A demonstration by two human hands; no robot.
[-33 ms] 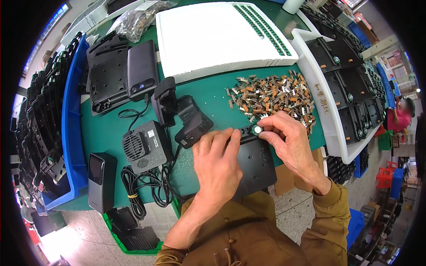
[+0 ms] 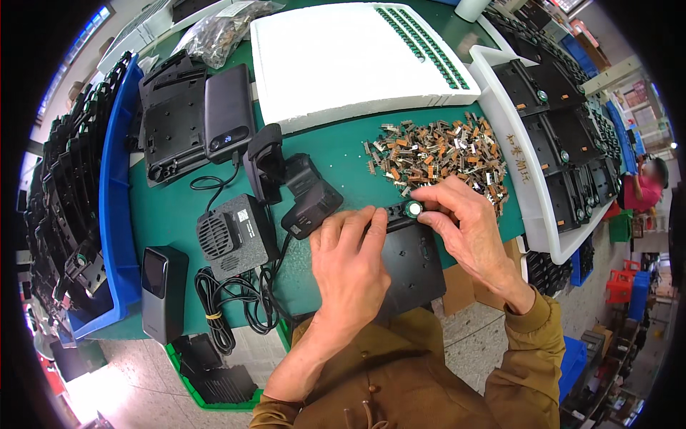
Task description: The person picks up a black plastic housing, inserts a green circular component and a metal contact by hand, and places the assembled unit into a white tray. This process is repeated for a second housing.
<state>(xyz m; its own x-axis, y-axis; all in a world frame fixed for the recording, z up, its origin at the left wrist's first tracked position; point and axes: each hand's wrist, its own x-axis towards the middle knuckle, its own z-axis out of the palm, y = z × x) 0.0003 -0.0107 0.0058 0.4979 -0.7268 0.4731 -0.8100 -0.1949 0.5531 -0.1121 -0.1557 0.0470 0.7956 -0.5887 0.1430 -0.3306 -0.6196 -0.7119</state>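
Note:
A black plastic panel [image 2: 409,266] lies tilted at the table's near edge, close to my body. My left hand [image 2: 351,266] is closed over its left part, fingertips along the upper rim. At the panel's upper right corner sits a small round part [image 2: 413,209], pale on top with a green rim. Thumb and index finger of my right hand [image 2: 468,232] close around that part from the right. The undersides of my left fingers are hidden. Just beyond my right hand spreads a pile of small slide-switch-like metal components [image 2: 436,151], with orange and silver faces.
A white foam block [image 2: 321,61] carries rows of green parts. Blue bin [image 2: 118,193] and white bin [image 2: 511,154] hold black panels. Power bank [image 2: 229,114], black fan-like device [image 2: 236,236], cables [image 2: 218,307] and dark grey box [image 2: 164,293] occupy the left. Another person [image 2: 643,186] is far right.
My right index finger has shifted slightly left and down, closer to the round part. My left hand and the panel stay in place.

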